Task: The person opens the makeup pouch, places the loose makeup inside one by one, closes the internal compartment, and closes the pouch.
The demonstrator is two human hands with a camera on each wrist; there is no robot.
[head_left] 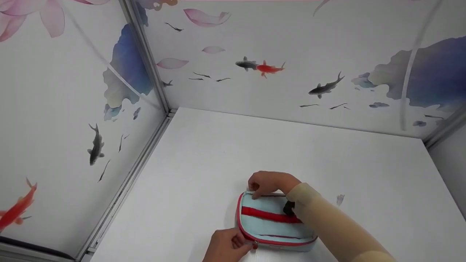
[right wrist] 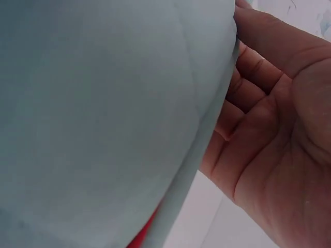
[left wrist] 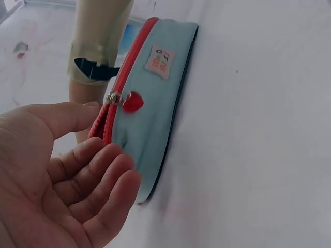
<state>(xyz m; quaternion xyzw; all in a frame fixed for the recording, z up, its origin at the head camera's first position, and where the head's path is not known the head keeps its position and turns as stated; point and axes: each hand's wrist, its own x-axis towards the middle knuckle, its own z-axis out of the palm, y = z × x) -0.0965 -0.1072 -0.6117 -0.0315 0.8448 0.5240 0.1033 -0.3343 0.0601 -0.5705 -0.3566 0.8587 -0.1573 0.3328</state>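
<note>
A light blue pencil case point(head_left: 271, 229) with red zipper edging and a red band across its top lies on the white table. My left hand point(head_left: 226, 244) is at its near left corner, thumb and forefinger pinching the red zipper edge. Close beside those fingertips hangs a red heart-shaped zipper pull point(left wrist: 133, 102), and the zipper tapes part there. Reaching across the case, my right hand point(head_left: 267, 182) pinches the far left rim, thumb on the top side. In the right wrist view its fingers point(right wrist: 253, 72) go behind the pale blue fabric point(right wrist: 114, 113).
The white table point(head_left: 204, 156) meets a back wall point(head_left: 255, 98) and a left wall point(head_left: 62, 109), both printed with fish and petals. A metal frame rail point(head_left: 127, 182) runs along the left side. My right forearm point(head_left: 331, 222) covers the case's right end.
</note>
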